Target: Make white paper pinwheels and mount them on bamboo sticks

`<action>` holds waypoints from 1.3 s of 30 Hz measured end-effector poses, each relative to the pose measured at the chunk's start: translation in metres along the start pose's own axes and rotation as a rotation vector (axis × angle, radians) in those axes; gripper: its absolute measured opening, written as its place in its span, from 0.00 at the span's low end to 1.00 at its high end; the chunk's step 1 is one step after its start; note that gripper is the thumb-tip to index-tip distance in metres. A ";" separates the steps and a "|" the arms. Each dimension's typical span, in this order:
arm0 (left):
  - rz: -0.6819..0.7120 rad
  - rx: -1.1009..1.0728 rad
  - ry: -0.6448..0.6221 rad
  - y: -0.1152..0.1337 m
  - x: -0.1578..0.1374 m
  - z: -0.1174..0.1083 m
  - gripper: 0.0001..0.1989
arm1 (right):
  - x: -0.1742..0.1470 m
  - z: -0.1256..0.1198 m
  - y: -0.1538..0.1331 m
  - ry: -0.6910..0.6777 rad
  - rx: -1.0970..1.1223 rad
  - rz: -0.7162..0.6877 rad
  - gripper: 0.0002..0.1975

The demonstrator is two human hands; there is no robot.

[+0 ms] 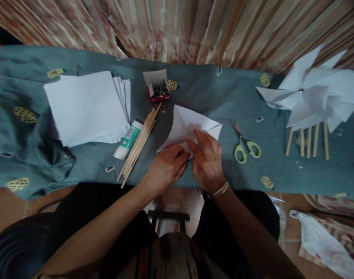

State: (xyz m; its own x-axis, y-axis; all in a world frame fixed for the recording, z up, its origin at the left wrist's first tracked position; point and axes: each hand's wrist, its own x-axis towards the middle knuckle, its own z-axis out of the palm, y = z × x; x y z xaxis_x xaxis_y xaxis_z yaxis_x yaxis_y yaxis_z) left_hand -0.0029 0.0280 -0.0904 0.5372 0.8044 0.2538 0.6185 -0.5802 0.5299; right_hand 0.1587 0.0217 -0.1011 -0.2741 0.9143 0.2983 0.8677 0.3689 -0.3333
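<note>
A white sheet of paper (181,124) with slits and creases lies in front of me at the middle of the table. My left hand (171,164), fingers curled, pinches its near edge. Close beside it, my right hand (207,157) has thumb and fingers bent around a part of the same sheet near the centre. The fingers hide the exact spot they grip. To the right, scissors with green handles (244,144) lie with their blades slightly apart. Left of the paper, thin wooden sticks (140,145) lie in a bundle against a white-and-green glue stick (129,139).
A stack of white paper (85,108) lies at the left. Behind the sheet stands a small open red-and-white box (158,87) of metal pins. Several paper pinwheels (307,91) on sticks overlap at the far right. A pleated curtain (191,33) borders the back of the cloth-covered table (200,85).
</note>
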 end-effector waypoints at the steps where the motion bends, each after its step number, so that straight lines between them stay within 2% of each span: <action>1: -0.001 0.004 -0.013 0.000 0.000 0.000 0.10 | 0.001 -0.002 0.001 -0.001 0.035 0.013 0.17; 7: -0.015 0.014 -0.028 0.000 -0.001 0.001 0.08 | 0.015 -0.021 0.021 0.075 0.311 0.094 0.19; 10: -0.016 0.026 -0.036 -0.001 -0.001 0.002 0.08 | 0.026 -0.022 0.037 0.137 0.244 0.163 0.20; 15: -0.022 0.026 -0.049 0.000 0.000 0.000 0.08 | 0.040 -0.012 0.058 0.053 0.071 0.173 0.21; 19: -0.019 0.024 -0.063 0.000 0.002 -0.004 0.08 | 0.043 -0.013 0.062 0.036 0.040 0.141 0.21; 25: -0.021 0.046 -0.036 -0.003 -0.001 -0.011 0.09 | 0.034 -0.028 0.062 0.059 0.100 0.187 0.19; 34: -0.041 0.057 0.038 -0.003 -0.006 -0.012 0.11 | 0.002 -0.040 0.059 0.046 0.136 0.284 0.17; 39: -0.079 0.033 0.033 -0.004 -0.006 -0.008 0.09 | -0.009 -0.043 0.050 0.212 0.083 0.219 0.18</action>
State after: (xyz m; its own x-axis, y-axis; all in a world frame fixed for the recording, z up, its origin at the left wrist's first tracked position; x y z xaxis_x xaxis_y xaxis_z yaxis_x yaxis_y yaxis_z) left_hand -0.0131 0.0264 -0.0882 0.4677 0.8510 0.2389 0.6770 -0.5186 0.5222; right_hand 0.2219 0.0249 -0.0817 0.0158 0.9214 0.3884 0.8575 0.1873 -0.4792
